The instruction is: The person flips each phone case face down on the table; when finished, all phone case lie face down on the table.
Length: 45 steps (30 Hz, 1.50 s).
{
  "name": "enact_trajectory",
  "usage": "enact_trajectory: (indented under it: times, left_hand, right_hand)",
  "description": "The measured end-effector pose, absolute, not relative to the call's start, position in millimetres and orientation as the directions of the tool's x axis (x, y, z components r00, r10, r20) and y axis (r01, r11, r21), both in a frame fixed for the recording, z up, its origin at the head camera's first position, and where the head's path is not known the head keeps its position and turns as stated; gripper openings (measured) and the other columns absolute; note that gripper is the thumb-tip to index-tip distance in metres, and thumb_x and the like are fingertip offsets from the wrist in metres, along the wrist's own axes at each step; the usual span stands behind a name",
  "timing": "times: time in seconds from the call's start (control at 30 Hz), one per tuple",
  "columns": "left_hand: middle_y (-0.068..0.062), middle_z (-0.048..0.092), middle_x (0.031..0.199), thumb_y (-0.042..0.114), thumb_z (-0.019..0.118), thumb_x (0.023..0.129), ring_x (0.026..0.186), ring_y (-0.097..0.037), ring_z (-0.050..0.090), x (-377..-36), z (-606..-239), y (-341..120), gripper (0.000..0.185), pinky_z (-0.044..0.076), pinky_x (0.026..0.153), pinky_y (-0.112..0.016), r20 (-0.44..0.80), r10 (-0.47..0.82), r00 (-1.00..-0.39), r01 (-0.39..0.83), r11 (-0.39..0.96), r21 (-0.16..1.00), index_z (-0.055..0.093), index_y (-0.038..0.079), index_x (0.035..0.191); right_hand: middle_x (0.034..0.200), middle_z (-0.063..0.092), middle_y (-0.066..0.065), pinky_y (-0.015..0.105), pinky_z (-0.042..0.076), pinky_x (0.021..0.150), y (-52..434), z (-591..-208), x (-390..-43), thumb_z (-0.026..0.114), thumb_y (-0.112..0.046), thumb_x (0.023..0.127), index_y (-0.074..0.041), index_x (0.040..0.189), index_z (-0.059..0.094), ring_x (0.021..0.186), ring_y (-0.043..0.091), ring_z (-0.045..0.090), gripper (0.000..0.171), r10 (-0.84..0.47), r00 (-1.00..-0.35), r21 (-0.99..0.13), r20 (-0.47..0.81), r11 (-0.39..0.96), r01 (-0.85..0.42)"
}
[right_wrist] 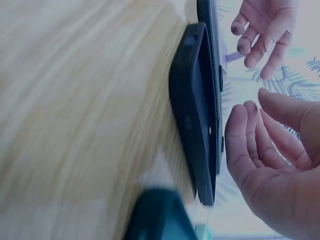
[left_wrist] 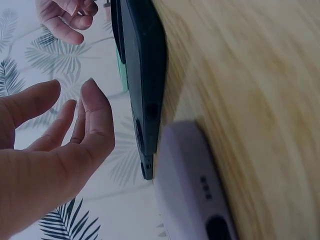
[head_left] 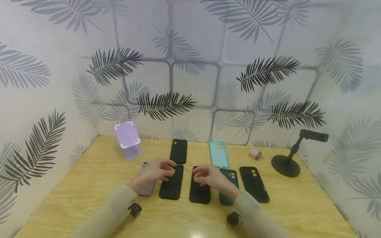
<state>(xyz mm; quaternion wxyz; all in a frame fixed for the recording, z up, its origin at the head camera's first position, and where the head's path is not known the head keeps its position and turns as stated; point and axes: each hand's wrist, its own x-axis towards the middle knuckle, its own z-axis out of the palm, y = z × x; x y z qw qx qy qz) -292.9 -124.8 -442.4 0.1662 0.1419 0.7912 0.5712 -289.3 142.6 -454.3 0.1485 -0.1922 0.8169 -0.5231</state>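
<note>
Both hands hover over phone cases, fingers loosely bent with nothing between them. In the head view, the left hand (head_left: 156, 171) is above a black case (head_left: 171, 190) and partly covers a lilac case (head_left: 146, 190). That lilac case also lies close below it in the left wrist view. The right hand (head_left: 212, 178) hangs over another black case (head_left: 200, 195), hiding its upper part. Its forearm crosses a dark teal case (head_left: 233, 178). A gap separates the right hand from a hollow black case (right_wrist: 187, 100) in the right wrist view.
Behind the front row lie a black case (head_left: 178, 151) and a turquoise case (head_left: 218, 154); another black case (head_left: 254, 185) is at right. A lilac stand (head_left: 127, 135), a pinkish charger plug (head_left: 255, 154) and a black stand (head_left: 285, 165) stand on the wooden table (head_left: 83, 185) near the patterned wall.
</note>
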Motion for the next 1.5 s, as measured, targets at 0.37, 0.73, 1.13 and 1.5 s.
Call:
enact_trajectory:
  times: [0.37,0.73,1.13,1.5]
  left_hand:
    - [-0.031,0.051,0.131,0.0,0.057,0.096,0.113,-0.039,0.06,-282,-446,-92,0.046,0.058,0.09,-0.04,-0.126,0.486,-0.865,-0.009,0.238,0.971,0.045,-0.006,0.14]
    - [-0.029,0.05,0.134,-0.002,0.058,0.094,0.116,-0.036,0.059,-276,-449,-72,0.05,0.056,0.093,-0.043,-0.174,0.533,-0.828,-0.022,0.279,0.96,0.044,-0.004,0.142]
    - [-0.03,0.048,0.133,-0.002,0.061,0.093,0.111,-0.035,0.062,-281,-452,-65,0.054,0.059,0.085,-0.041,-0.233,0.462,-0.856,-0.149,0.211,0.966,0.043,0.002,0.144]
    - [-0.026,0.05,0.131,0.001,0.061,0.094,0.101,-0.029,0.064,-283,-450,-67,0.057,0.058,0.085,-0.043,-0.206,0.449,-0.869,-0.135,0.184,0.974,0.038,0.006,0.146]
  right_hand:
    - [0.117,0.067,0.02,0.036,0.06,0.079,178,-454,-279,0.068,-0.008,0.091,0.004,0.123,0.064,0.098,0.028,0.069,0.034,-0.333,-0.941,-0.864,-0.059,0.489,-0.119]
    - [0.122,0.065,0.026,0.037,0.06,0.081,190,-456,-276,0.069,-0.008,0.09,0.007,0.124,0.061,0.096,0.026,0.07,0.038,-0.36,-0.927,-0.863,-0.102,0.495,-0.098]
    - [0.132,0.056,0.032,0.037,0.06,0.082,182,-455,-274,0.068,-0.008,0.092,0.011,0.13,0.055,0.104,0.033,0.068,0.045,-0.367,-0.917,-0.902,-0.154,0.432,-0.021]
    - [0.134,0.054,0.03,0.04,0.06,0.084,179,-457,-273,0.066,-0.015,0.094,0.009,0.131,0.055,0.111,0.034,0.065,0.046,-0.399,-0.901,-0.914,-0.17,0.405,-0.007]
